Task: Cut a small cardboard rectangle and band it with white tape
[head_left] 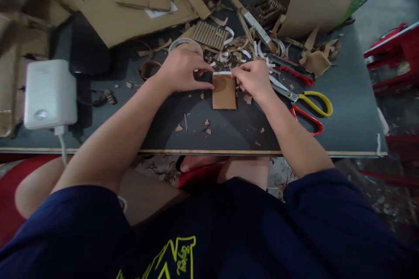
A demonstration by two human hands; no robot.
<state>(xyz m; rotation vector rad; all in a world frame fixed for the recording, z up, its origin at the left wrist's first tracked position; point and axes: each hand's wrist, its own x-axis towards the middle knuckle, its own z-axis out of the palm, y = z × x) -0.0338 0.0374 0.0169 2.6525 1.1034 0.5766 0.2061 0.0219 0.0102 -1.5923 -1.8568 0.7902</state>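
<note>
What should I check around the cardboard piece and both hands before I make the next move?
1. Cardboard piece resting on the tabletop: ok, it lies between the hands.
2. White strip along its far edge: ok for position; whether it is stuck down, cannot tell.
3. Left hand at the piece's left side: ok, thumb and forefinger apart there.
4. Right hand at the strip's right end: ok; firmness of grip, cannot tell.
5. Scissors closed and pointing away: not ok, handles spread, blades towards the right hand.
6. Utility knife blade retracted: cannot tell.
</note>
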